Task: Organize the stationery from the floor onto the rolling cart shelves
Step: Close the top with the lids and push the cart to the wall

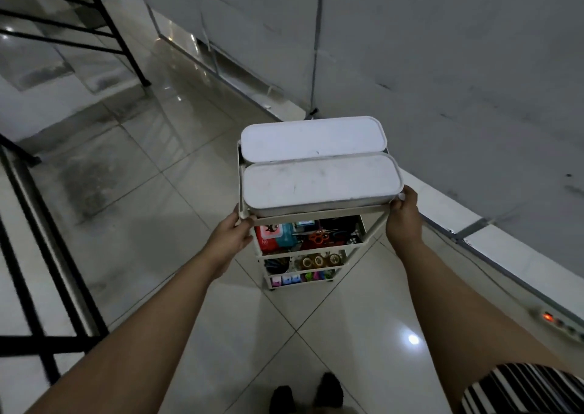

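Both hands gripping the cart (pixel 319 249) at its top near corners: left hand (pixel 235 235) is wrapping its fingers round the near-left post just under the top tier, thumb lying along the post; right hand (pixel 403 217) is curling round the near-right post at the rim, fingers hidden behind the frame so can't tell how tightly they're closing. Cart is standing upright on the tiled floor (pixel 151 224), its far side sitting close to the grey wall (pixel 442 66). Two white lidded boxes (pixel 316 164) are lying side by side across the top tier, long sides touching, filling it edge to edge. Stationery is already sitting on the lower shelves: second tier is holding a red packet (pixel 268 238) at its left end and orange-handled scissors (pixel 319 238) near the middle; third tier is holding tape rolls (pixel 319 260) in a row along the front edge; bottom tier is showing small coloured items (pixel 287 279) along the front, too small to identify. Power strip (pixel 556 320) with a red light is lying on the floor at the wall's base, well right of the cart. Black metal frame (pixel 104 31) is standing at far left
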